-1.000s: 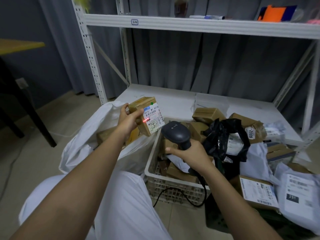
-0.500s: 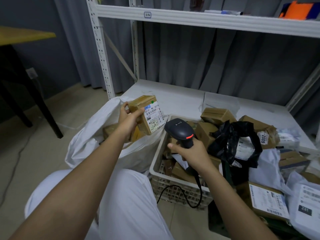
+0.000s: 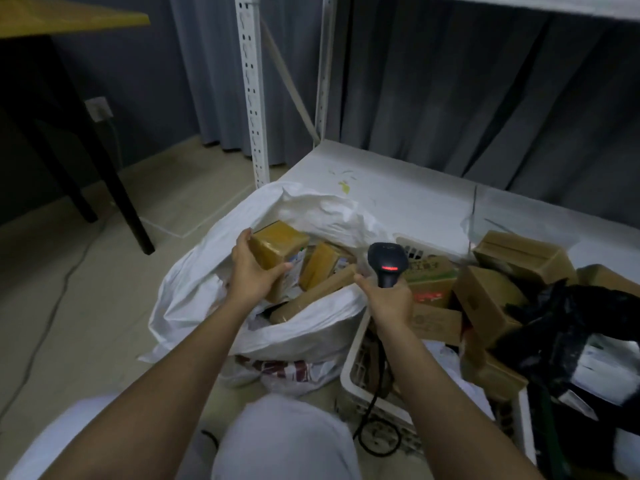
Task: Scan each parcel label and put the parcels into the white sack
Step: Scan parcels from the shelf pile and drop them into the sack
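Holding brown parcel (image 3: 277,252) in my left hand (image 3: 251,271) over white sack (image 3: 194,292) (mouth open) | right hand (image 3: 389,297) gripping scanner (image 3: 387,263)

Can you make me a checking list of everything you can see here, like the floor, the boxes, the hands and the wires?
Surface: pale floor.
Job's things: white sack open, boxes inside; scanner light red; basket of parcels.
Clutter: black bag on the parcels.
Hands: left hand grips a brown box over the sack; right hand holds the scanner.
Cables: scanner cable; floor wire.
Surroundings: white shelf, grey curtain, yellow table.
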`<state>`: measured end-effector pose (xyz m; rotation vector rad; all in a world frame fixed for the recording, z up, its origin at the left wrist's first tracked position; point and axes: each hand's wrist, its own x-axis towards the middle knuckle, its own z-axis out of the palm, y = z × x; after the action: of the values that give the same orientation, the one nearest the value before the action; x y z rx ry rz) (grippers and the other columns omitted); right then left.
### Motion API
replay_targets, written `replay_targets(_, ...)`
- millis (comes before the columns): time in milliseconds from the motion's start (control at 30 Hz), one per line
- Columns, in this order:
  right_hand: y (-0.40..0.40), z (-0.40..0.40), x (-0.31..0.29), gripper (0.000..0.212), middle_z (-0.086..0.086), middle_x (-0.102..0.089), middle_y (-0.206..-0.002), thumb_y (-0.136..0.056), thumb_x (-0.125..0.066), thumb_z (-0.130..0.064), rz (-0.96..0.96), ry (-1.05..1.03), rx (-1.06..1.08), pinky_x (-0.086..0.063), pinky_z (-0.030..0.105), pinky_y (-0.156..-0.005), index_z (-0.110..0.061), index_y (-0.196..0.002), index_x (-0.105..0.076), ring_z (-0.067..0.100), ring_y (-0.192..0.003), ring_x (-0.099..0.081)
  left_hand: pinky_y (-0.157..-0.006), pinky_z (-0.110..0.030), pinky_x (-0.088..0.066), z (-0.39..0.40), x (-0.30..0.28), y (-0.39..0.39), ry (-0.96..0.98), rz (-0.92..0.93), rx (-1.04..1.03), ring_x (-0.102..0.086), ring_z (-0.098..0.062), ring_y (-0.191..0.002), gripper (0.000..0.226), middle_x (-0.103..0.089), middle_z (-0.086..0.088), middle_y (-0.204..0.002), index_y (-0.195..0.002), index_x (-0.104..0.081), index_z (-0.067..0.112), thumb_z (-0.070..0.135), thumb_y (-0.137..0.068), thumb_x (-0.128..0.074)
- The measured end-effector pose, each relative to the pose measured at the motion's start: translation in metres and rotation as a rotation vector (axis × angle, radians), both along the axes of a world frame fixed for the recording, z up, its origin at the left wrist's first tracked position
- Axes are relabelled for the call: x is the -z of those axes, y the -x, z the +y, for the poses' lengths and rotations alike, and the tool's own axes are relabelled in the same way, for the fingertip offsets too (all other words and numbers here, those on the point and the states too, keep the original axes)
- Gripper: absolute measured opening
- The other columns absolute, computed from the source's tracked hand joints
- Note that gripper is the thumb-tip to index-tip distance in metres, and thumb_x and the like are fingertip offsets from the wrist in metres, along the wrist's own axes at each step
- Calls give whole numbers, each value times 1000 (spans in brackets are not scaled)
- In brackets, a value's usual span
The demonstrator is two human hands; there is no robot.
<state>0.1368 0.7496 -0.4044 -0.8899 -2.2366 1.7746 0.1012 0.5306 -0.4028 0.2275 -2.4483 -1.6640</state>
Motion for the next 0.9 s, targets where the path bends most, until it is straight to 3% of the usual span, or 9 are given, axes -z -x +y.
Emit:
replay_targets(167, 37, -8, 46, 49, 17, -63, -118, -77, -74, -14, -117, -145, 79, -49, 38, -84, -7, -121, -53, 35, -104, -60, -97, -25, -32, 13, 35, 40, 191, 29, 123, -36, -12, -120, 87, -35, 1, -132, -142, -31, 19, 23, -73, -83)
replay_targets(300, 36, 1, 49, 26, 13, -63, -94, -77, -72, -5, 7, -17, 84, -46, 36, -73, -11, -96, -57, 32, -91, -62, -98, -38, -40, 24, 57, 69, 380, 16, 186, -43, -25, -123, 77, -37, -7, -139, -138, -36, 22, 35, -76, -79)
replay_targets(367, 25, 12, 43, 26, 7, -61, -78, -76, -73, -2, 48, 2, 75, -49, 38, -71, -19, -79, -53, 30, -83, -62, -107, -41, -32, 29, 68, 81, 535, -140, 396, -33, -33, -135, 77, -32, -14, -149, -144, -34, 21, 42, -81, -73)
replay_targets(433, 9, 30, 35, 28, 2, -58, -66, -76, -77, -2, 65, 32, 23, -48, 26, -58, -17, -70, -54, 16, -68, -62, -114, -47, -25, 37, 72, 88, 701, -226, 587, -24, -41, -141, 69, -26, -14, -154, -144, -39, 26, 54, -84, -59)
replay_targets(500, -13, 51, 31, 29, 4, -55, -59, -75, -82, -10, 49, 47, -19, -43, 22, -50, -9, -66, -54, 10, -54, -56, -112, -43, -31, 57, 62, 85, 612, -89, 642, -39, -34, -133, 60, -42, -11, -145, -137, -52, 24, 53, -85, -48)
replay_targets(567, -35, 75, 30, 31, 12, -54, -63, -74, -83, -15, 7, 21, -4, -41, 29, -55, -8, -69, -53, 19, -57, -54, -105, -27, -34, 87, 44, 71, 495, 79, 670, -46, -23, -125, 39, -51, -9, -135, -128, -61, 12, 31, -94, -54)
replay_targets(700, -78, 120, 39, 26, 12, -51, -60, -81, -75, -6, -86, -116, 63, -39, 28, -56, -3, -67, -53, 22, -56, -51, -86, -13, -31, 154, 16, 24, 410, 324, 689, -52, -17, -111, 26, -58, -6, -121, -119, -65, 10, 13, -95, -56)
replay_targets(800, -108, 141, 48, 28, 15, -47, -60, -80, -73, -3, -129, -89, 123, -37, 28, -55, -4, -68, -49, 24, -55, -47, -75, -13, -30, 201, 30, -13, 465, 217, 922, -55, -21, -106, 27, -59, -11, -119, -120, -63, 8, 15, -96, -54)
replay_targets(900, -140, 152, 58, 18, 14, -54, -67, -78, -73, -3, -146, -36, 180, -38, 30, -58, -4, -76, -55, 24, -63, -51, -97, -30, -40, 231, 70, -44, 632, -47, 1203, -52, -30, -120, 45, -55, -14, -131, -132, -55, 6, 32, -95, -53)
